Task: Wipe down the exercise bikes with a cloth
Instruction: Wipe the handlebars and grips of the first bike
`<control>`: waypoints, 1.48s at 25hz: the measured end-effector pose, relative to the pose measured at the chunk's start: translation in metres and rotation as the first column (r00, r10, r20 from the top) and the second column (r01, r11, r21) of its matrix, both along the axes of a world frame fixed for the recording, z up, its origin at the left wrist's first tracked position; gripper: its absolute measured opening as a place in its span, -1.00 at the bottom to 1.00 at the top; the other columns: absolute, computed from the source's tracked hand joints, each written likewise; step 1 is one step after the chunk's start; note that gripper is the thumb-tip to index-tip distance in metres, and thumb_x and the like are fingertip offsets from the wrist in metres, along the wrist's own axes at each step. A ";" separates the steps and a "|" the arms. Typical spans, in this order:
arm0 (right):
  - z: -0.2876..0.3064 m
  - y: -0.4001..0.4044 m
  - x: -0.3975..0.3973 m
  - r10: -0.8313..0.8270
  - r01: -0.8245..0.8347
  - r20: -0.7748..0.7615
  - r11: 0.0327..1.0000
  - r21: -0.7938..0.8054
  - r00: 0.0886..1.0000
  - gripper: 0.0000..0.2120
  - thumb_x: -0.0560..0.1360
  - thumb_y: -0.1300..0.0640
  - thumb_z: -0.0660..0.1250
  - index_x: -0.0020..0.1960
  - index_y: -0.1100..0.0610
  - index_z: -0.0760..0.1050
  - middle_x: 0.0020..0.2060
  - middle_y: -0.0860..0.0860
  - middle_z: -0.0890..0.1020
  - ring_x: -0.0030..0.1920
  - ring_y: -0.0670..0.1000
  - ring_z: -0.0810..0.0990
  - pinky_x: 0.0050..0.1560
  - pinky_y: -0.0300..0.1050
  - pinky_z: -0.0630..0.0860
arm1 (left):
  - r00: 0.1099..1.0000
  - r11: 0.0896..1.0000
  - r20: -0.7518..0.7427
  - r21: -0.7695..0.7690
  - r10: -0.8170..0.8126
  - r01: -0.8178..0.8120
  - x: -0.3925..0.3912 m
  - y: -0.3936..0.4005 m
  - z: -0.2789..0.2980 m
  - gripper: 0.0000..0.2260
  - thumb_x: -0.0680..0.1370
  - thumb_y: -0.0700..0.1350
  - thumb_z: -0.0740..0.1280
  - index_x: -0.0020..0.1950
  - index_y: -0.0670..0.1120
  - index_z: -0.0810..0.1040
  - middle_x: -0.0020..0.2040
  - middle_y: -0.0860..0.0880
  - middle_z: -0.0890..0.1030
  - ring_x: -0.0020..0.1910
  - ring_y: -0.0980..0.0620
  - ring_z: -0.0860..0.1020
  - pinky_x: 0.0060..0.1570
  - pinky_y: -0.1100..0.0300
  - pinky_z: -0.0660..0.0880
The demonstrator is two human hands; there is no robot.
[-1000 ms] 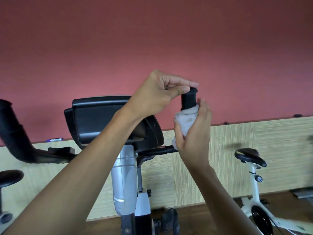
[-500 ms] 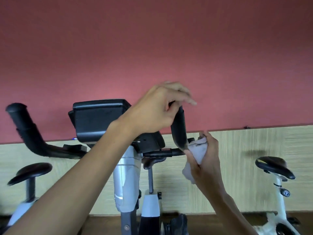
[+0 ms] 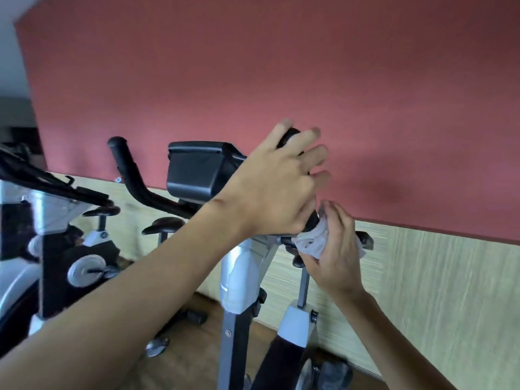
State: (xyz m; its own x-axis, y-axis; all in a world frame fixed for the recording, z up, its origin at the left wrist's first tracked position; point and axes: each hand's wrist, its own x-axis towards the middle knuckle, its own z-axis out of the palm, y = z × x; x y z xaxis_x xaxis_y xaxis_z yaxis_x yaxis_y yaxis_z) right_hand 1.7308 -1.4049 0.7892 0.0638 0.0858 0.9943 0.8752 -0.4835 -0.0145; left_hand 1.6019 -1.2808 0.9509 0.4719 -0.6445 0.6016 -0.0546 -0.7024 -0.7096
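An exercise bike with a black console (image 3: 197, 170) and a silver post (image 3: 239, 277) stands in front of me. My left hand (image 3: 281, 181) wraps around its right black handlebar (image 3: 288, 136), whose tip shows above my fingers. My right hand (image 3: 334, 249) grips a crumpled white cloth (image 3: 312, 242) and presses it against the lower bend of that same handlebar, just under my left hand. The left handlebar (image 3: 126, 167) rises free at the left of the console.
More bikes stand at the left, with black saddles (image 3: 163, 225) and a silver frame (image 3: 53, 209). A red wall above light wood panelling (image 3: 450, 291) runs close behind the bike. The floor is brown wood.
The view has swung to the right and tilted. My right hand with the cloth has slid down the handlebar from near its tip to its lower bend. My left hand has shifted to wrap over the bar's upper part.
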 end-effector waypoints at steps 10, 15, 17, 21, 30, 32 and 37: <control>-0.022 -0.025 0.053 -0.025 0.029 0.078 0.998 -0.047 0.997 -0.20 0.26 0.33 0.64 0.39 0.27 0.31 0.28 0.15 0.41 0.26 0.15 0.46 0.36 -0.09 0.35 | 0.840 0.852 -0.179 -0.015 0.512 -0.523 0.008 -0.074 0.001 -0.68 0.58 0.03 0.07 -0.32 -0.07 0.17 -0.39 -0.06 0.23 -0.41 0.01 0.18 0.05 0.01 0.20; -0.011 -0.008 0.045 0.022 -0.030 0.163 0.998 0.050 0.986 -0.39 0.43 0.17 0.54 0.37 0.31 0.37 0.22 0.19 0.53 0.19 0.14 0.50 0.37 -0.30 0.21 | 0.864 0.862 0.040 -0.094 0.502 -0.497 0.019 -0.068 -0.017 -0.74 0.45 -0.02 -0.02 -0.40 -0.09 0.10 -0.47 -0.05 0.11 -0.48 -0.02 0.12 -0.07 0.04 0.22; -0.009 -0.001 0.042 0.024 -0.044 0.255 0.996 0.072 0.967 -0.40 0.54 -0.01 0.47 0.38 0.34 0.39 0.22 0.22 0.56 0.19 0.15 0.52 0.27 -0.19 0.32 | 0.862 0.866 0.102 -0.108 0.497 -0.487 0.017 -0.068 -0.028 -0.73 0.42 -0.03 0.01 -0.44 -0.08 0.06 -0.50 -0.03 0.07 -0.50 -0.09 0.17 -0.08 0.03 0.32; -0.035 -0.016 0.084 -0.123 0.097 0.397 0.992 0.084 0.909 -0.29 0.66 -0.24 0.20 0.44 0.39 0.34 0.30 0.28 0.52 0.21 0.27 0.57 0.23 0.04 0.44 | 0.850 0.854 0.202 -0.315 0.487 -0.414 0.028 -0.066 -0.044 -0.68 0.53 -0.05 0.08 -0.41 -0.09 0.24 -0.45 -0.04 0.32 -0.37 -0.05 0.26 -0.05 0.11 0.22; -0.018 0.017 0.078 -0.344 0.124 0.476 0.893 0.433 0.809 -0.48 0.57 -0.05 0.40 0.34 0.30 0.40 0.07 0.14 0.55 -0.09 0.12 0.55 -0.25 -0.04 0.52 | 0.774 0.849 0.373 -0.358 0.512 -0.389 0.053 -0.068 -0.055 -0.67 0.60 -0.18 0.10 -0.38 -0.15 0.26 -0.33 -0.11 0.45 -0.17 -0.13 0.34 0.11 0.07 0.31; -0.037 0.014 0.106 -0.351 0.102 0.486 0.878 0.467 0.800 -0.49 0.59 -0.01 0.36 0.38 0.30 0.39 0.09 0.14 0.56 -0.10 0.13 0.55 -0.25 -0.01 0.52 | 0.744 0.811 0.373 -0.441 0.555 -0.384 0.060 -0.071 -0.068 -0.70 0.65 -0.20 0.04 -0.25 -0.19 0.40 -0.16 -0.11 0.54 -0.02 -0.16 0.39 0.25 0.03 0.25; -0.058 0.010 0.131 -0.414 0.189 0.381 0.842 0.505 0.826 -0.47 0.62 0.09 0.34 0.44 0.37 0.29 0.21 0.28 0.52 0.18 0.30 0.55 0.23 0.23 0.52 | 0.834 0.917 0.438 -0.353 0.336 -0.185 0.084 -0.051 -0.132 -0.70 0.61 -0.10 0.02 0.03 -0.19 0.50 0.03 -0.08 0.52 0.35 -0.14 0.34 0.51 -0.18 0.02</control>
